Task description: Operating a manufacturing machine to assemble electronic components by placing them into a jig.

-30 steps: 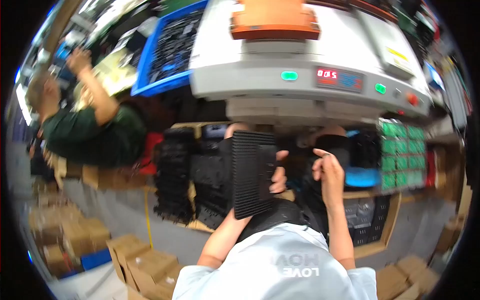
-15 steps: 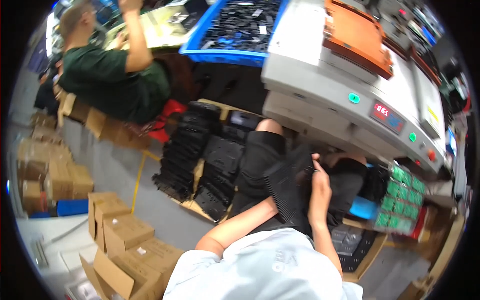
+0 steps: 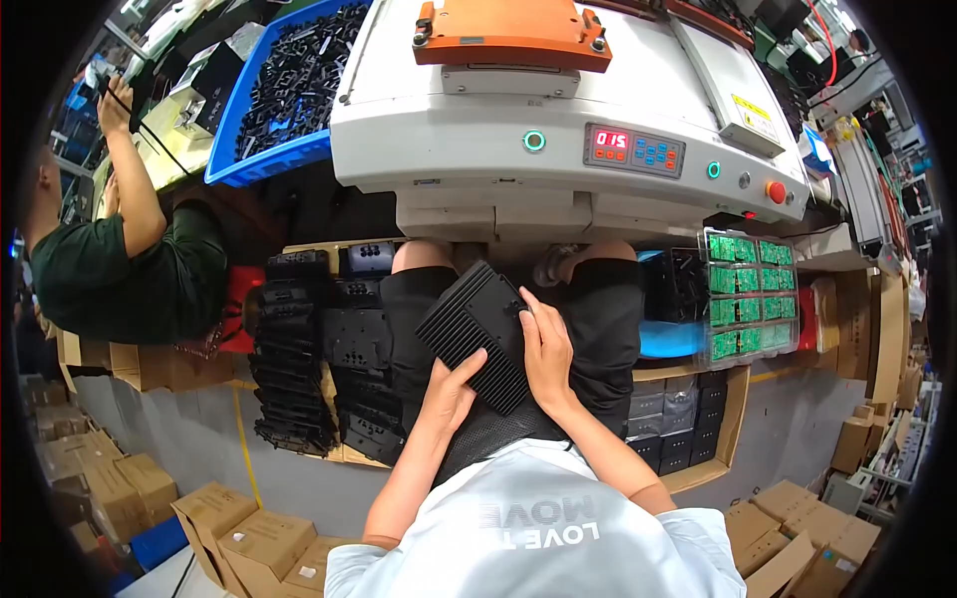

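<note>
Bearings: I read these from my remote head view, with the housing as clock centre.
Black finned housing (image 3: 480, 334): over the lap of dark shorts (image 3: 608, 309), long axis running 11 to 5 o'clock, fins and flat panel facing up; whether it rests on the lap is hidden.
Left hand (image 3: 451, 392): at 7 o'clock, grip grasping the housing; thumb across the fins, other fingers hidden, probably underneath. I judge this the supporting hold, keeping the panel clear.
Right hand (image 3: 546, 349): at 3 o'clock, fingers extended along the housing's edge, touching it. Likely steadying it; I cannot tell whether the grip is clenched on anything.
White machine (image 3: 439, 130): at 12 o'clock, with an orange fixture (image 3: 508, 25) on top; its control panel faces the seated person, presumably for easy reach.
Blue bin (image 3: 224, 159): at 11 o'clock, filled with small black parts, its walls apparently keeping loose pieces together.
Black moulded parts (image 3: 289, 369): at 9 o'clock, stacked beside the thigh, seemingly to save space.
Green circuit boards (image 3: 733, 284): at 3 o'clock, in clear compartmented trays, likely for separation.
Cardboard carton (image 3: 738, 424): at 4 o'clock, holding dark box-shaped units in rows.
</note>
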